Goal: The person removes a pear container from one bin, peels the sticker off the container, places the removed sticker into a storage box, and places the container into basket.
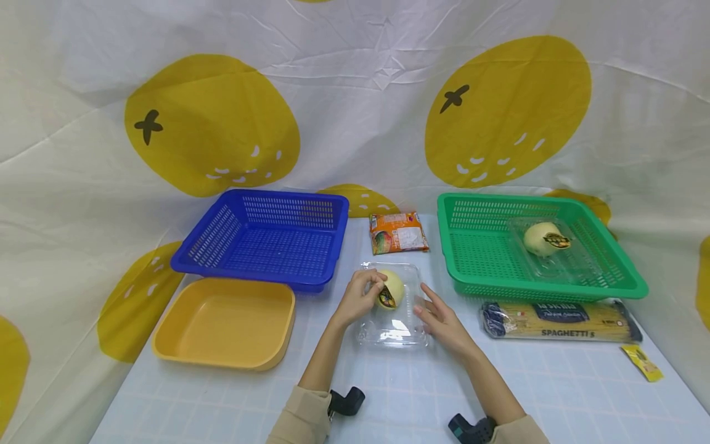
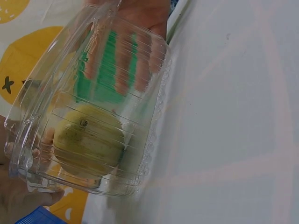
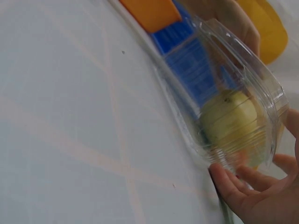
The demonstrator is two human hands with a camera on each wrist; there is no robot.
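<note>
A clear plastic clamshell box lies on the table in front of me with a yellow-green stickered fruit inside. My left hand grips the box's left side, fingers curled over the lid above the fruit. My right hand touches the box's right side with straight fingers. In the left wrist view the fruit sits low in the box, and the right hand shows behind the plastic. The right wrist view shows the box, the fruit and my right hand under its edge.
A blue basket stands at the back left with a yellow tray before it. At the back right, a green basket holds another boxed fruit. An orange packet, a spaghetti pack and a yellow sachet lie on the table.
</note>
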